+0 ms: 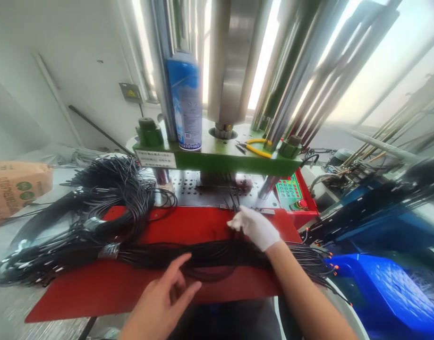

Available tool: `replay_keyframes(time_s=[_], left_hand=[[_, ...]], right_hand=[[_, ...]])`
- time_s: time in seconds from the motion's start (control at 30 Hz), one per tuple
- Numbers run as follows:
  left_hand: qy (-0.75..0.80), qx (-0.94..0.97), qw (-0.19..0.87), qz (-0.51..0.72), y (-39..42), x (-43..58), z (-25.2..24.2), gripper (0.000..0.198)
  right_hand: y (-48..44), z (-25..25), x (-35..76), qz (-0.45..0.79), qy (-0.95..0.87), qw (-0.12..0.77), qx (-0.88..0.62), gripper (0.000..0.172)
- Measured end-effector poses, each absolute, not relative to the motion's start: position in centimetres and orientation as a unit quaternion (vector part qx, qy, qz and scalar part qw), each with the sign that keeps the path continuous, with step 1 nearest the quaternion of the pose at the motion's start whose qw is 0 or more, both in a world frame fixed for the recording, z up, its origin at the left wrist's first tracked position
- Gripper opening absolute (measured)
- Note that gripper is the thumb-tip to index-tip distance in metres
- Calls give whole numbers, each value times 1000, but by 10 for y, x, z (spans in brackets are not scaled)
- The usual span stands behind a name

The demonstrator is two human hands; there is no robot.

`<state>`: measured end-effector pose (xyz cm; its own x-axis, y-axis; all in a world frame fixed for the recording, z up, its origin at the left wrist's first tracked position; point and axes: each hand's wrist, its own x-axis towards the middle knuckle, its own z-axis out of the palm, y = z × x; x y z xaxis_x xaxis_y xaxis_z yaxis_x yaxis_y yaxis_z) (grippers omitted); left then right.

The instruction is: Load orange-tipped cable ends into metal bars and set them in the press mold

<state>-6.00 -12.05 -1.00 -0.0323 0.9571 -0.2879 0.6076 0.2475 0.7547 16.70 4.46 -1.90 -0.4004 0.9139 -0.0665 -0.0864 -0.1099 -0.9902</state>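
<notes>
My right hand (258, 227), in a white glove, is closed around thin black cables (234, 196) that run up toward the metal bed of the press. The fingertips are bunched, so the exact grip is partly hidden. Bare and with thumb and fingers apart, my left hand (162, 300) hovers at the near side of a long black cable bundle (206, 252); nothing is in it. That bundle lies across a red board (188, 224), tied with a clear wrap (109, 250) on its left part. Orange tips (335, 268) show at its right end.
A green press plate (217, 160) carries a blue spray can (186, 101) and yellow-handled pliers (258, 147). More coiled black cables (110, 182) are heaped at left. A red control panel (302, 189) stands at right, above a blue bin (383, 288). Steel columns rise behind.
</notes>
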Motion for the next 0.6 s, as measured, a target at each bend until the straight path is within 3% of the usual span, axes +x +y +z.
replay_keyframes(time_s=[0.13,0.27,0.47,0.53,0.6], left_hand=[[678,593,391,189,-123,-41,-19,77],[690,561,396,230,-107,-28,-10,69],[448,391,719,360,-77,-24,13,76],[411,426,697,405,-75,-21,7,75],[453,523,582,428,-74,-19,0,68]], right_hand=[[30,6,135,768,-358,448,-285,29],[19,60,140,752,-293,563,-178,33],[25,84,134,732,-278,606,-144,31],[25,84,130,735,-273,609,-122,31],[25,84,131,743,-269,605,-104,30]])
